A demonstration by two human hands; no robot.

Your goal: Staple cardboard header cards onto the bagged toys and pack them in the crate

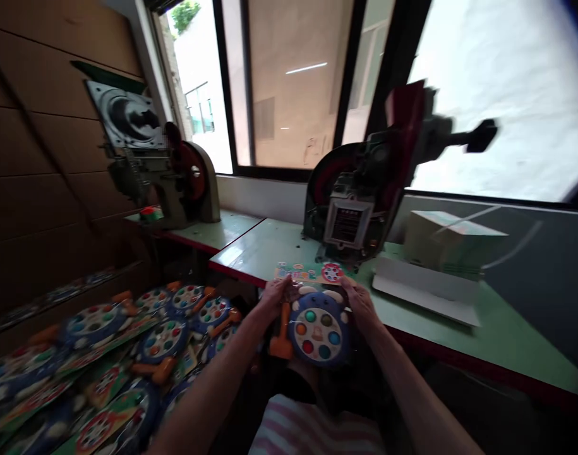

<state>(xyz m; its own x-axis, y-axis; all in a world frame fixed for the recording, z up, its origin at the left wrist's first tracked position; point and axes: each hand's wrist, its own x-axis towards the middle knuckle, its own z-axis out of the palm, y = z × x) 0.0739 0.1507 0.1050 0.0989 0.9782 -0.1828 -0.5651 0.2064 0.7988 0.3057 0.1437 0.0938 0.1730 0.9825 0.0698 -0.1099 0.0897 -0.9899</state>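
Between my hands hangs a bagged toy [319, 328], a round blue animal face with coloured domes, packed with an orange toy hammer [282, 335]. A printed header card [312, 273] runs along its top, close to the machine at the table edge. My left hand [276, 294] has its fingers closed on the card's left end. At the right end, my right hand [359, 300] grips the card with thumb and fingers. The stapling-type machine [350, 189] stands straight behind the card.
A heap of similar bagged toys [163, 341] lies to my left. On the green table [431, 341] at right are an open white carton tray [426, 294] and a box [440, 243]. Another machine [175, 177] stands at the left. Stacked cardboard boxes [47, 126] line the left side.
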